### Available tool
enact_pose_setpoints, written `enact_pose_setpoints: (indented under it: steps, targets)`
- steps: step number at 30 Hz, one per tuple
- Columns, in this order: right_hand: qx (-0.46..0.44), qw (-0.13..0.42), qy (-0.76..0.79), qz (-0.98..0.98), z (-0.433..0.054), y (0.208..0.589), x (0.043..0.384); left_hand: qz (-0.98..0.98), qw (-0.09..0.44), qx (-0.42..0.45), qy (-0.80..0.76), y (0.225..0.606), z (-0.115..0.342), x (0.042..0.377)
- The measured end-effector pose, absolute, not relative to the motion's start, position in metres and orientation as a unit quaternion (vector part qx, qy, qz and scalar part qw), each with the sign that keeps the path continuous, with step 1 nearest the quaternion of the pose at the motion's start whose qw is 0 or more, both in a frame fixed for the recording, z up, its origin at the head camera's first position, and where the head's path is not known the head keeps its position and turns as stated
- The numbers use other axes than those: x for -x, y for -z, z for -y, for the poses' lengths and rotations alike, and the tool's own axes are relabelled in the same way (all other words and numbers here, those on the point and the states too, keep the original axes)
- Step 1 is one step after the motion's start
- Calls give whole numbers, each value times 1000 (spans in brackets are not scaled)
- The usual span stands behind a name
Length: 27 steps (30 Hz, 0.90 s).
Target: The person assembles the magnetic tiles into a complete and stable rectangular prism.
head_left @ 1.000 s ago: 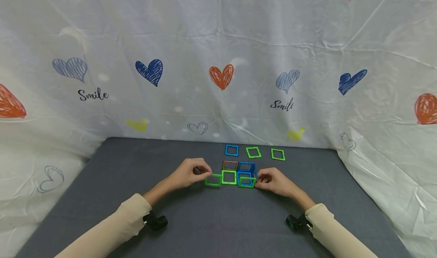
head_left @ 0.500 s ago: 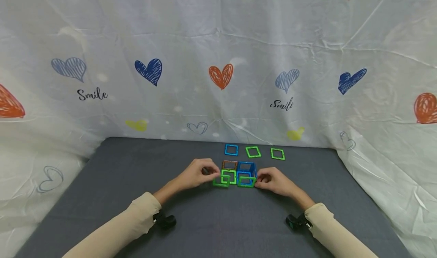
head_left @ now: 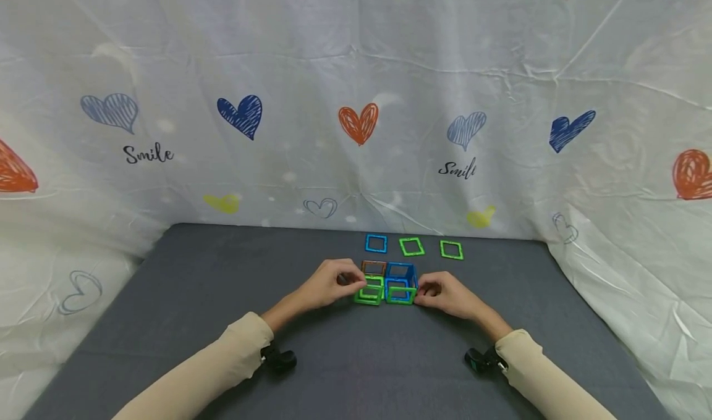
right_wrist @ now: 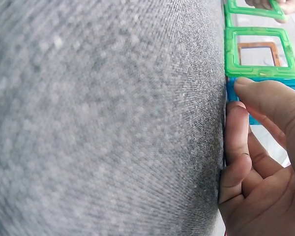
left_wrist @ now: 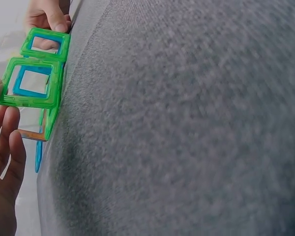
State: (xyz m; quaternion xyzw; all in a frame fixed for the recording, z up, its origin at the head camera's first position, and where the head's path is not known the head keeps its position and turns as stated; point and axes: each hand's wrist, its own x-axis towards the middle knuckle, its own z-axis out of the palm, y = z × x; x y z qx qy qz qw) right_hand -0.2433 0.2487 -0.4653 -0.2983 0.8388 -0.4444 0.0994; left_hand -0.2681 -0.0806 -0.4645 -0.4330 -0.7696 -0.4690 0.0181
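My left hand (head_left: 332, 282) pinches a green square magnetic tile (left_wrist: 29, 103) by its side edge, thumb on one face and fingers behind. This open-framed tile is upright, close to the front edge of a flat green tile (head_left: 374, 278). A brown tile (head_left: 374, 262) lies behind the flat one. To the right is a box shape of blue tiles (head_left: 402, 265) with a green tile (right_wrist: 263, 31) upright at its front. My right hand (head_left: 449, 294) grips the box's right blue side (right_wrist: 278, 82) low at the front corner, thumb and curled forefinger on it.
Behind the build lie three loose square tiles in a row: a blue one (head_left: 368, 243), a green one (head_left: 413, 255) and another green one (head_left: 452, 258). Dark grey cloth (head_left: 356, 370) covers the table. A white printed curtain (head_left: 300, 55) hangs along its far edge.
My left hand has moved right with the green tile, from left of the flat green tile to its front, beside the other upright green tile. The right hand stays in place.
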Motion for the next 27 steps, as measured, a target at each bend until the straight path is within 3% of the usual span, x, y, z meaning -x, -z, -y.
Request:
enact_pose_setpoints:
  steps: [15, 27]
  targets:
    - [303, 100, 451, -833, -250, 466, 245, 771, 23, 430, 469, 471, 76, 270]
    - [299, 102, 446, -838, -249, 464, 243, 775, -3, 432, 462, 473, 84, 268]
